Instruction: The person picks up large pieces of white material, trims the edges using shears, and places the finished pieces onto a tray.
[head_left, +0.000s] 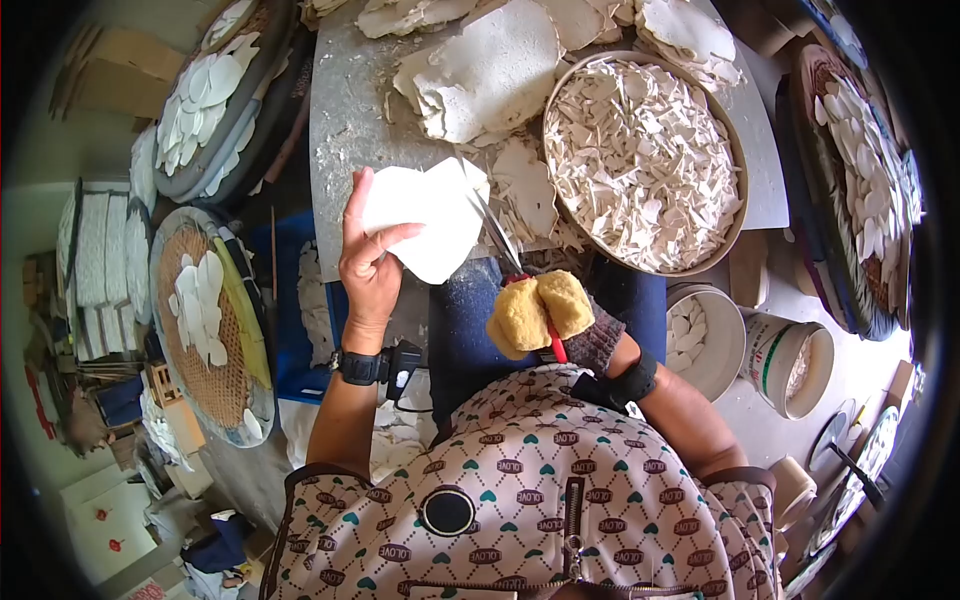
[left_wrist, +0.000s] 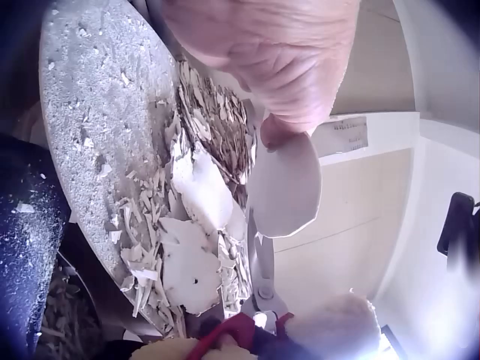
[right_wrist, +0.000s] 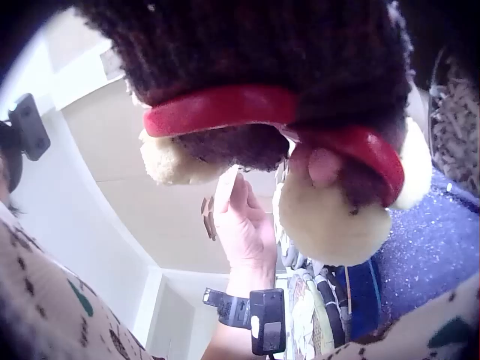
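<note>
In the head view my left hand (head_left: 368, 272) pinches a thin white flat piece (head_left: 430, 225) between thumb and fingers, above the board's near edge. The left wrist view shows the piece's (left_wrist: 285, 187) rounded outline, with a fingertip on its upper end. My right hand (head_left: 603, 340), in a dark knitted glove, grips red-handled scissors (head_left: 497, 225). Their blades reach up to the right side of the piece, overlapping it in the head view. Thick yellow padding (head_left: 540, 310) surrounds the fingers at the handles. Red loops (right_wrist: 225, 105) cross the gloved fingers in the right wrist view.
A round basin (head_left: 742, 205) full of white chips stands on the grey board (head_left: 345, 110). Rough whitish slabs (head_left: 490, 75) are stacked beside it. Woven trays (head_left: 205, 345) with white pieces flank both sides. Two buckets (head_left: 765, 345) stand at the lower right.
</note>
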